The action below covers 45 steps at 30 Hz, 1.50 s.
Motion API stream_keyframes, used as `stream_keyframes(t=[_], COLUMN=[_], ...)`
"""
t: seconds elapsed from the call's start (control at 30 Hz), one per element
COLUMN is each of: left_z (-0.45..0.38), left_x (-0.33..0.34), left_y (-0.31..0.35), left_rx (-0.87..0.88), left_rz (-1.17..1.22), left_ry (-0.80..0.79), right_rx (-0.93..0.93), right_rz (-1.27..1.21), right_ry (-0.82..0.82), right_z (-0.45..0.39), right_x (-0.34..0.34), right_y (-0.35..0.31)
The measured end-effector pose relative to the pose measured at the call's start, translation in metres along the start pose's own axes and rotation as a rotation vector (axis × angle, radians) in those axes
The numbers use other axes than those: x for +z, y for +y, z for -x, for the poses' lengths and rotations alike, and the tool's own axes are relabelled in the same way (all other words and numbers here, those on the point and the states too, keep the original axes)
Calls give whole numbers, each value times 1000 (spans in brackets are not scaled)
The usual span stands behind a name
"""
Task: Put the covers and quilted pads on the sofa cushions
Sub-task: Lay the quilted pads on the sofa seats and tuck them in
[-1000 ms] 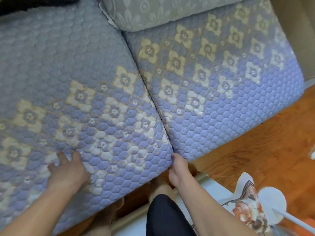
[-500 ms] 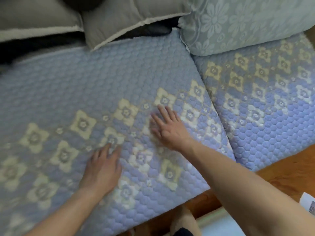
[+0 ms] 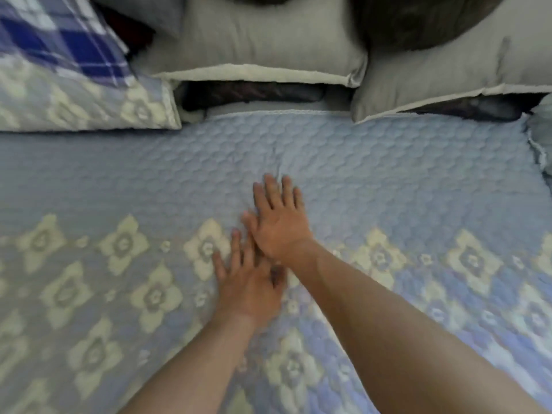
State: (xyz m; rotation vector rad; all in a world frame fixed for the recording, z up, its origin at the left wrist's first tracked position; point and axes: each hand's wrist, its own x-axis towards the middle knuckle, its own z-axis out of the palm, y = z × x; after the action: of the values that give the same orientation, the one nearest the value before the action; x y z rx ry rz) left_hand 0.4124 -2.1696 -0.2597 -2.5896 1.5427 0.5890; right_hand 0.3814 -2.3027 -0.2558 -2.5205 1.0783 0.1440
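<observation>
At frame centre, left hand (image 3: 249,286) and right hand (image 3: 279,224) press flat, grip wide, fingers straight, on quilted pad (image 3: 388,180)

Left hand (image 3: 249,289) and right hand (image 3: 279,224) press flat on the quilted pad (image 3: 418,180)

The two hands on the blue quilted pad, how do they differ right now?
The right hand reaches farther toward the grey back cushions and lies on plain blue quilting; the left hand sits nearer the person, on the cream flower band. The right wrist crosses over the left fingertips. Both lie flat, fingers straight, on the blue quilted pad.
</observation>
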Motion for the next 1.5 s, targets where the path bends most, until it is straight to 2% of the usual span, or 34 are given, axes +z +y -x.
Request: stream_keyframes(t=[0.07, 0.1, 0.13, 0.2, 0.27, 0.3, 0.37, 0.43, 0.5, 0.57, 0.63, 0.67, 0.73, 0.77, 0.83, 0.9, 0.97, 1.03, 1.13, 1.2, 1.27, 1.33, 1.43, 1.5], left_z=[18, 30, 44, 70, 95, 106, 133, 161, 180, 187, 191, 195, 209, 219, 244, 266, 279, 281, 276, 270, 259, 240, 221, 212], left_x=[-5, -6, -5, -7, -8, -9, 0, 9, 14, 19, 20, 19, 19, 20, 24, 26, 21, 15, 9, 2, -8, -18, -25, -29], left_y=[-48, -84, -126, -207, -286, -324, -393, -447, -480, -493, -497, -501, -523, -542, -588, -628, -650, -652, -650, -650, -646, -635, -617, -603], left_rx=[0, -60, -140, -271, -439, -551, -759, -818, -741, -660, -599, -554, -503, -550, -753, -853, -814, -777, -820, -853, -897, -934, -1014, -1030], left_rz=[-7, 3, 15, 11, 30, 64, 140, 160, 138, 117, 131, 132, 118, 146, 239, 286, 298, 321, 339, 330, 296, 226, 94, 7], left_ry=[14, 15, 28, 39, 47, 61, 78, 107, 111, 113, 126, 128, 124, 115, 141, 139, 97, 41, -29, -47, -65, -110, -217, -197], right_rx=[-157, -141, -46, 281, 533, 558, 399, 122, -139, -424, -652, -700, -646, -565, -373, -171, -19, -99, -440, -559, -648, -605, -330, -94], right_rz=[68, 113, 144, 130, 56, 41, 74, 119, 163, 235, 309, 335, 363, 377, 388, 383, 312, 317, 356, 367, 373, 360, 349, 329], right_ry=[-40, -5, 34, 91, 118, 143, 155, 166, 102, -42, -142, -153, -129, -111, -82, -112, -104, -136, -252, -296, -271, -204, -64, 6], right_z=[0, 2, 5, 9, -1, -12, -33, -49, -53, -39, -25, -22, -28, -34, -51, -71, -85, -87, -63, -57, -75, -104, -129, -131], right_x=[-3, -4, -7, -14, -10, 0, 36, 79, 122, 156, 173, 175, 168, 161, 146, 139, 143, 162, 201, 214, 210, 192, 151, 114], right_y=[-3, 4, 13, 25, -10, -45, -137, -241, -347, -434, -477, -479, -464, -454, -447, -465, -511, -568, -652, -679, -671, -629, -518, -428])
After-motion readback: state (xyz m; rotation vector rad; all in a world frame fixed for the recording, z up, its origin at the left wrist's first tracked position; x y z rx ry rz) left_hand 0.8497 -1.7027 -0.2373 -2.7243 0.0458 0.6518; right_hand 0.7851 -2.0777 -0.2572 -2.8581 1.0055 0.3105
